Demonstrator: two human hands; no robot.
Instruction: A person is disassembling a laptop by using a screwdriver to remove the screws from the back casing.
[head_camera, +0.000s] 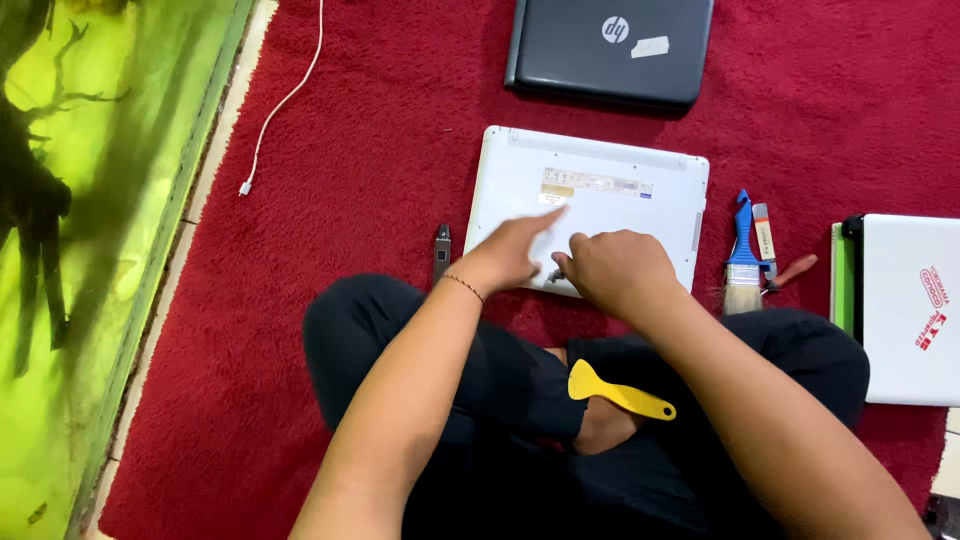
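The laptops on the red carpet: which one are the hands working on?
The white laptop in the middle, lying bottom-up; both the left hand and right hand rest on its near edge. The dark grey laptop lies untouched beyond it.

3 laptops (590, 200), 1 brush (742, 262), 1 yellow scraper (618, 392), 1 cable (285, 95).

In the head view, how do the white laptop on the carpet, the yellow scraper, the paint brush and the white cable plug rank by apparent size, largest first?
1. white laptop, clearly largest.
2. and 3. yellow scraper and paint brush: they look similar in length, and the scraper lies on the person's leg, nearer the camera, so I do not rank them.
4. white cable plug, smallest.
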